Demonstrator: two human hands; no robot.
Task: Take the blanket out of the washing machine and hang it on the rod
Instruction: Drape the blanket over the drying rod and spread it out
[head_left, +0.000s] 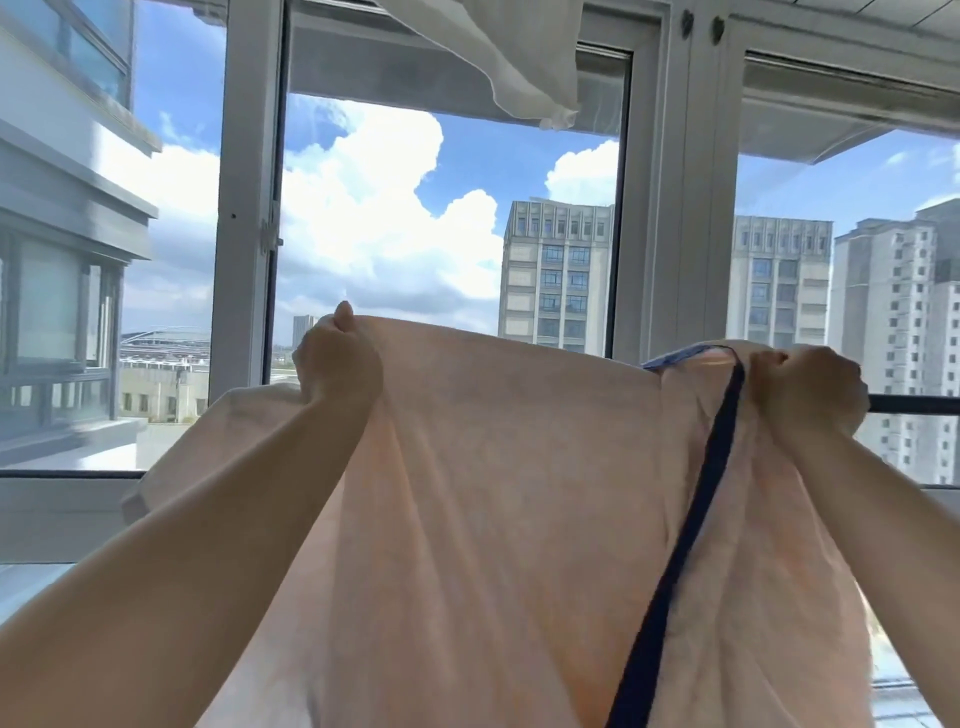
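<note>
Blanket (509, 467), pale peach with a dark blue trim strip (696, 519) running down its right part, is held up in front of the window frame (249, 208), stretched between both hands and hanging down out of view at the bottom. Its top edge runs from the left hand (337, 358) across to the right hand (805, 389), sagging slightly in between. The left grip is closed on the top edge near the left corner, fingers curled round the cloth and thumb up. The right grip is bunched tight on the cloth just right of the trim, where a bit of blue shows at the fold. A dark rod (914, 404) runs level behind the right hand, showing only to its right; the blanket hides the rest. Above the top edge lies open air up to a white cloth (519, 62) hanging high up. Tall buildings (556, 270) stand far beyond the glass.
</note>
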